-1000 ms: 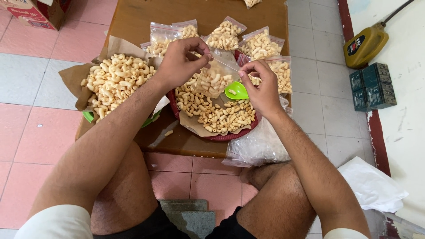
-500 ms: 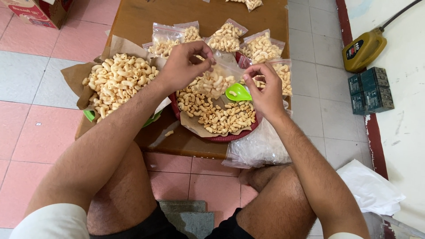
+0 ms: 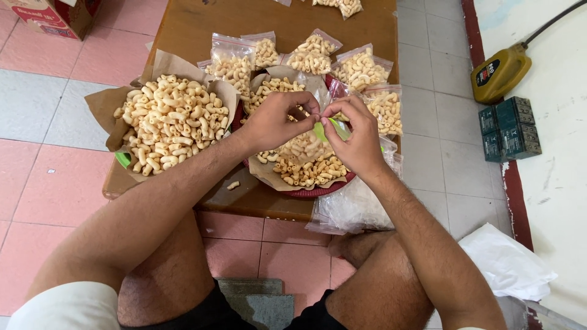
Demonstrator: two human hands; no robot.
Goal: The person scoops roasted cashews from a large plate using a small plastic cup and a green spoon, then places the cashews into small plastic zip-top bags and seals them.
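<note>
On the wooden table (image 3: pixel 202 24), both hands (image 3: pixel 275 119) hide a small bag's mouth.

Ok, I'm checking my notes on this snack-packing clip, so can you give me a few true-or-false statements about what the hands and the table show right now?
1. Both hands meet over the red tray of snacks. True.
2. The left hand rests on the floor. False: it is raised over the tray, fingertips meeting the right hand.
3. A green scoop is at the hands. True.
4. The filled bags lie on the floor tiles. False: they sit on the wooden table.
5. The paper-lined pile is empty. False: it is heaped with snacks.
</note>
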